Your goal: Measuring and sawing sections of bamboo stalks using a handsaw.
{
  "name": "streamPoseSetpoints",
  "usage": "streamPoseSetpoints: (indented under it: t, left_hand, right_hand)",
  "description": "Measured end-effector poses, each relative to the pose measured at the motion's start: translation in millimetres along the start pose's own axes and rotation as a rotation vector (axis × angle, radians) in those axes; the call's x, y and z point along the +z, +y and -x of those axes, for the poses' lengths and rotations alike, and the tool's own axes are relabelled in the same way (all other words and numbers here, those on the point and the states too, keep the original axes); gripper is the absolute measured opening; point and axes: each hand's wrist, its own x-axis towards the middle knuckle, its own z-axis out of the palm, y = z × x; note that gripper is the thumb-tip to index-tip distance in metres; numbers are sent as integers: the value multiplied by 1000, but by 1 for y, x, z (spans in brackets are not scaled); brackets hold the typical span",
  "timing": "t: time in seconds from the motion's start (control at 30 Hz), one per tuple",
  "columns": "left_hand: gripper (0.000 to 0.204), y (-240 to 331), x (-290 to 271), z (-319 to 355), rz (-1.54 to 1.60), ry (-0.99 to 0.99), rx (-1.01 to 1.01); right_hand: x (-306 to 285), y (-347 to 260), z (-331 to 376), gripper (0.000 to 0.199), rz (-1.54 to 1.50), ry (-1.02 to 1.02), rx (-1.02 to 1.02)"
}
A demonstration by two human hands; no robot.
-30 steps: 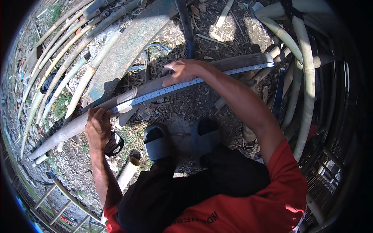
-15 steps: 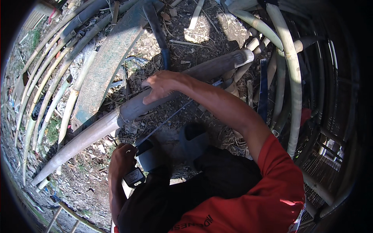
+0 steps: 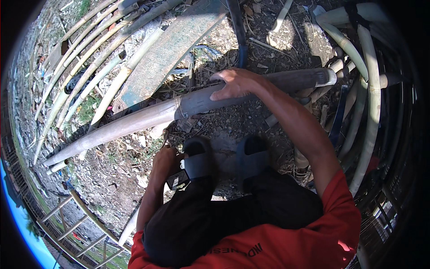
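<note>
A long, thick bamboo pole (image 3: 134, 121) lies slantwise in front of me, its pale narrow end at the left and its greyer cut end at the right. My right hand (image 3: 235, 84) grips it from above, thumb on the near side and fingers over the far side. Close beside my left sandal, my left hand (image 3: 165, 160) is closed with curled fingers. Against its palm is the dark case of a tape measure (image 3: 178, 180), partly hidden by the hand. A thin dark piece shows at the fingertips; I cannot tell what it is.
Grey sandals (image 3: 200, 159) are on my feet, just short of the pole. Beyond it lie a worn board (image 3: 165, 58) and several thinner bamboo poles (image 3: 105, 58). Bent bamboo (image 3: 372, 94) crosses at the right. A ladder-like bamboo frame (image 3: 74, 222) stands at the lower left.
The thin tape blade stretched between my left hand and the pole's right part is no longer visible. My view has shifted, moving everything up and right. My right hand stays on the pole.
</note>
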Motion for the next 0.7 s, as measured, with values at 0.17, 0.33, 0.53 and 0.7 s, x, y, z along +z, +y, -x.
streamPoseSetpoints:
  t: [0.17,0.33,0.53,0.7]
  left_hand:
    - [50,46,-70,-9,104,578,161]
    - [53,82,-130,-96,36,315,319]
    - [41,77,-134,-133,129,-114,324]
    - [59,75,-133,-128,234,-164,248]
  right_hand:
    - [2,0,0,105,6,-4,34]
    - [4,0,2,110,70,46,46]
    - [2,3,0,109,-31,90,11]
    - [-2,1,-2,111,35,12,-45]
